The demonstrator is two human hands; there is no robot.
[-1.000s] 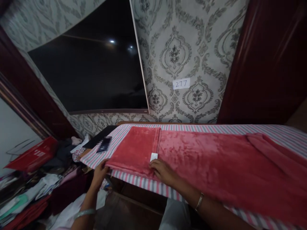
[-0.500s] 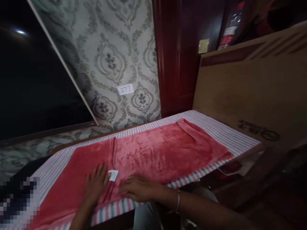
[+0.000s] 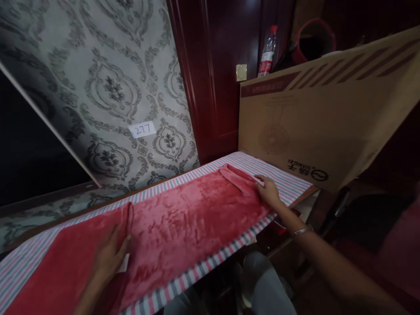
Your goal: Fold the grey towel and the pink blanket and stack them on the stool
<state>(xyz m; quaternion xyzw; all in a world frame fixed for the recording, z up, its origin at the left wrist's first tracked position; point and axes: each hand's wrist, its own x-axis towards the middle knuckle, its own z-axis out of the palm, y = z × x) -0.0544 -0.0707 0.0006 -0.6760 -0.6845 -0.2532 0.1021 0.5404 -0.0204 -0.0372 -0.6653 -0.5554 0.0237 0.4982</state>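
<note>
A long red plush cloth (image 3: pixel 183 218) lies spread over a striped sheet (image 3: pixel 259 162), with a fold at its far right end and a seam or edge across its left part. My left hand (image 3: pixel 110 253), blurred, rests on the darker left section beside that seam, fingers loosely extended. Just under its thumb side a white tag (image 3: pixel 124 263) shows in part. At the cloth's right end is my right hand (image 3: pixel 269 192), its finger and thumb apart at the folded edge; some fingertips are hidden.
A large cardboard box (image 3: pixel 315 118) stands at the right end of the table. Behind it are a plastic bottle (image 3: pixel 267 54) and a dark red door (image 3: pixel 218 78). Patterned wallpaper carries a paper label (image 3: pixel 143 129), and a dark screen (image 3: pixel 36 148) is at left.
My right hand has moved from the middle of the cloth to its right end. My left hand stays near the seam and tag. The view has turned to the right.
</note>
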